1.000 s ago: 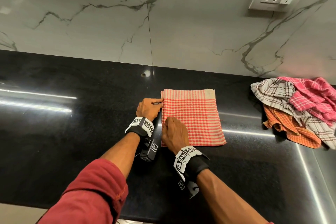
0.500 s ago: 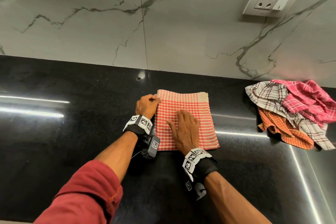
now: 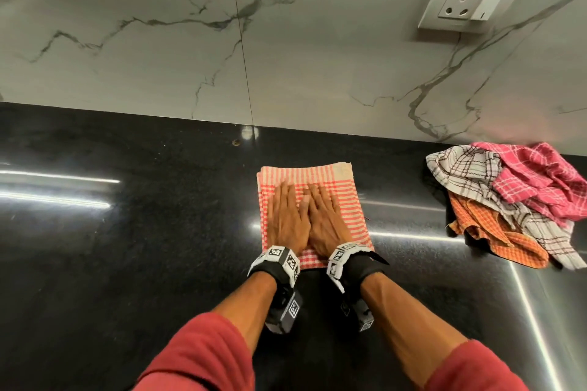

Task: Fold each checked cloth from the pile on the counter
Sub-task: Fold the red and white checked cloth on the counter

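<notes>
Left hand (image 3: 287, 222) and right hand (image 3: 328, 222) lie flat, fingers straight, on the folded red-and-white checked cloth (image 3: 305, 174); the crumpled cloth pile (image 3: 514, 209) lies at 3 o'clock, nearer the right hand.

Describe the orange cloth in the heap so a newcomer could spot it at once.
Below the wall socket, at the right end of the black counter, lies a crumpled heap of checked cloths. The orange cloth is its nearest, lowest layer, poking out under the white cloth with dark lines; the pink cloth lies at the back. It alone is orange.
</notes>
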Available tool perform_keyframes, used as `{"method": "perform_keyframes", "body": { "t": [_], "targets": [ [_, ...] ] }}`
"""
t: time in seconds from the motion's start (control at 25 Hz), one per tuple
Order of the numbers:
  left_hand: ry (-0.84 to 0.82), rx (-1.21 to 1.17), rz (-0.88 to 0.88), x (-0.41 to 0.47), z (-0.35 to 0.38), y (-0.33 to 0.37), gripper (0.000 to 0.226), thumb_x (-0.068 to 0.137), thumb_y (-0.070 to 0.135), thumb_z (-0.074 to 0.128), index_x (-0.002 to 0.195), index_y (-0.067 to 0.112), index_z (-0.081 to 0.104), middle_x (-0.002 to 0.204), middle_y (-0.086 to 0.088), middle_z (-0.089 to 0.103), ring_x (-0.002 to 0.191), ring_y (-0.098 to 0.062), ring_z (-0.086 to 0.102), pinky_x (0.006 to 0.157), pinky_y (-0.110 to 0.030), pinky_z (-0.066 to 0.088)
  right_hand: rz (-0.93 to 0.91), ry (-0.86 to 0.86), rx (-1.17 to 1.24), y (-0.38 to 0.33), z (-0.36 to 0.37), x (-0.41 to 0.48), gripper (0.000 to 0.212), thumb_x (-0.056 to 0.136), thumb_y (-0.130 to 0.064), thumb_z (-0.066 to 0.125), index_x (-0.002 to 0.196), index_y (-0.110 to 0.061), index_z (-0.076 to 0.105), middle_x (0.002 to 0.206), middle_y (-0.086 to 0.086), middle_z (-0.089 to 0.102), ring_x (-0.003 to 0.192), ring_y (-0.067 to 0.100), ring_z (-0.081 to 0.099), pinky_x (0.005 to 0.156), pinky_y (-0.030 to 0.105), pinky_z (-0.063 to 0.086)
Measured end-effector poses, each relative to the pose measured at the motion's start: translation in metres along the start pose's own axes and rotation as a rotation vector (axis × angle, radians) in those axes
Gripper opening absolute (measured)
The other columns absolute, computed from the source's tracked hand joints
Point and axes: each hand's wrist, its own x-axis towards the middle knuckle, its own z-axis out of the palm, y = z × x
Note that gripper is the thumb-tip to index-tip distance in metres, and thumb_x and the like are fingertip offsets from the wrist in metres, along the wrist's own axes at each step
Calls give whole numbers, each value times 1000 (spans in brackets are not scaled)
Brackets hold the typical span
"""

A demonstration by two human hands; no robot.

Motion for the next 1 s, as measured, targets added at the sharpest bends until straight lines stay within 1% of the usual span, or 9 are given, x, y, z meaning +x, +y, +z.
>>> {"method": "perform_keyframes", "body": {
  "t": [0.12, 0.16, 0.24, 0.32, 0.56, 0.64, 0.72, 0.84, 1.0],
  "targets": [
    [134, 215, -69, -5, 5, -20, 68, 101, 52, 14, 154, 10, 16, 163, -9, 5, 151, -24, 2, 122, -45, -4, 300, 31, 55, 24, -8, 4, 69, 102, -51, 13, 155, -9, -4, 163, 10, -10, 151, 27, -9, 121, 42, -11],
    [155, 220, -109, -5, 5, -24, 69, 101, 53, 14, 154, 8, 16, 163, -12, 4, 151, -27, 1, 122, -48, -1, 322, 51, 53, 20, -9, 4, 68, 103, -48, 10, 155, -7, -3, 163, 12, -9, 151, 29, -8, 122, 44, -9],
    [155, 274, -142, -4, 7, -24, 70, 101, 51, 14, 154, 6, 15, 163, -14, 3, 151, -29, 1, 122, -50, 2, 150, 79, 14, 1, 3, -2, 64, 103, -42, 8, 155, -7, -2, 163, 14, -8, 151, 32, -7, 123, 47, -4],
    [112, 303, -143, -5, 6, -21, 71, 100, 51, 14, 154, 6, 13, 163, -15, 2, 151, -29, 0, 122, -50, 1, 37, 32, 90, -1, 11, -14, 64, 103, -44, 13, 156, -10, 3, 164, 10, -4, 152, 26, -5, 123, 40, -6],
    [162, 251, -173, -22, -8, -35, 76, 100, 57, 14, 154, 4, 6, 163, -15, 3, 151, -26, 1, 123, -46, 1, 426, 138, 190, 52, -5, -54, 69, 102, -49, 20, 156, -7, 7, 165, 10, 2, 152, 25, -2, 124, 41, 1],
    [196, 206, -215, -28, -17, -32, 74, 100, 53, 24, 153, 3, 13, 161, -16, 16, 149, -28, 15, 121, -45, 12, 508, 157, 173, 41, -12, -55, 69, 102, -48, 28, 153, -3, 17, 161, 15, 17, 150, 29, 14, 122, 42, 13],
    [250, 150, -313, -28, -25, -20, 76, 95, 59, 38, 148, 5, 29, 149, -15, 39, 134, -30, 38, 110, -47, 29, 580, 225, 200, 29, -26, -44, 65, 98, -49, 44, 143, -3, 34, 144, 17, 41, 132, 32, 40, 108, 42, 34],
    [194, -203, -570, -20, -43, -12, 83, 74, 68, 63, 131, 9, 50, 130, -13, 57, 121, -33, 52, 102, -48, 39, 752, 186, 579, 29, -48, -22, 56, 88, -39, 66, 125, 0, 48, 126, 19, 56, 114, 36, 57, 93, 42, 47],
    [-58, -469, -722, -4, -67, -28, 58, 74, 50, 76, 111, 6, 69, 116, -17, 68, 107, -36, 64, 92, -38, 51, 859, -26, 1246, 53, -61, -18, 29, 78, -19, 76, 98, 1, 70, 103, 18, 73, 88, 31, 71, 88, 44, 57]
  ]
}}
